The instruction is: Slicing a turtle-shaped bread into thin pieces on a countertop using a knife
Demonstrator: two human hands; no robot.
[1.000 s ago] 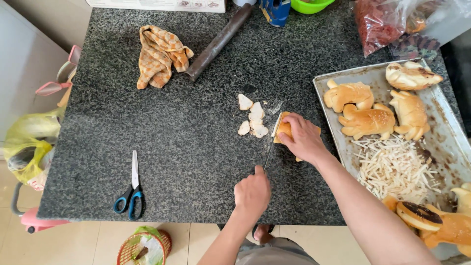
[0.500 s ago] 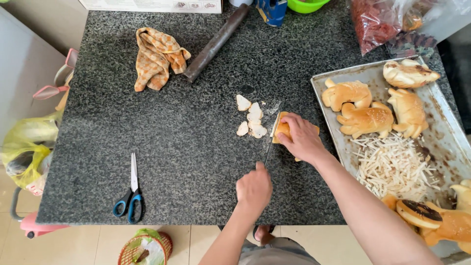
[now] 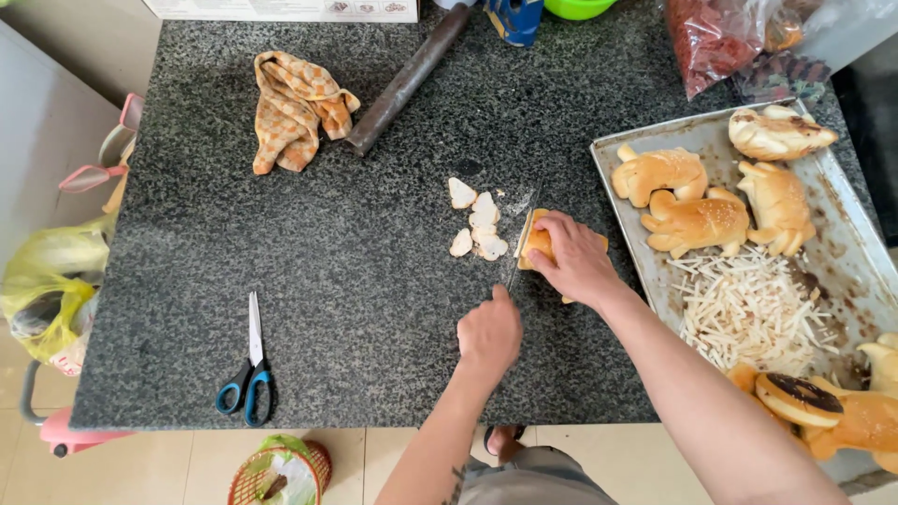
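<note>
Head view is showing me mid-slice: my left hand (image 3: 489,332) is gripping the handle of a knife (image 3: 517,245) whose blade is lying against the end of a golden bread roll (image 3: 539,242), while my right hand (image 3: 572,257) is pressing down on that roll and holding it to the dark granite counter (image 3: 281,281), just left of the metal baking tray (image 3: 847,248). Pale cut slices (image 3: 477,224) are lying just beyond the blade, so I am judging the cutting partly done. Next I am needing to keep my right fingertips back from the edge, hold the blade upright and keep the roll from sliding.
</note>
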